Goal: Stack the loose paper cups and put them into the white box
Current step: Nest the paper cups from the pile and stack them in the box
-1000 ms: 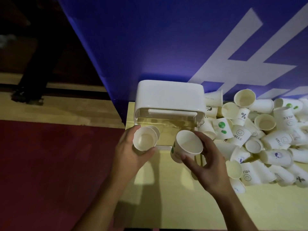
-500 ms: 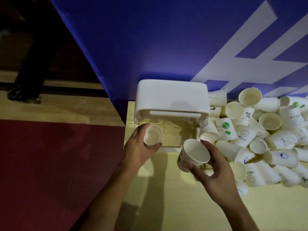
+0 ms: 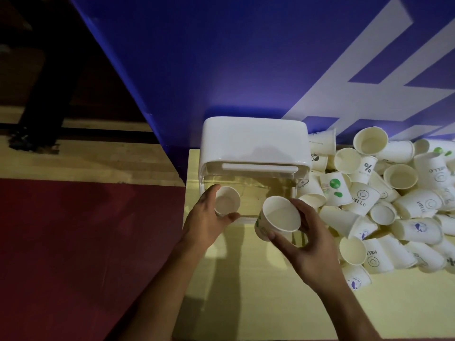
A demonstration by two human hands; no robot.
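The left hand [image 3: 209, 215] curls thumb and fingers round a cup [image 3: 227, 201], mouth up, at the left front corner of the box [image 3: 253, 141], probably so that it goes in upright and leaves room beside it. The right hand [image 3: 309, 242] grips a second cup [image 3: 280, 217] by its wall. This one is tilted with its mouth toward the camera and held off the surface [image 3: 246, 303], just before the box's right front corner (ready, I judge, to be nested into the first). The pile [image 3: 394, 205] of loose cups lies right of the box, against its side, near that hand.

From above, I cannot tell whether the left hand holds one cup or a nested stack. The box's clear front is hard to read in the dim light, so I cannot say if that cup is already inside or only at the opening. The pile runs off the right edge, and both forearms are cut off at the bottom.
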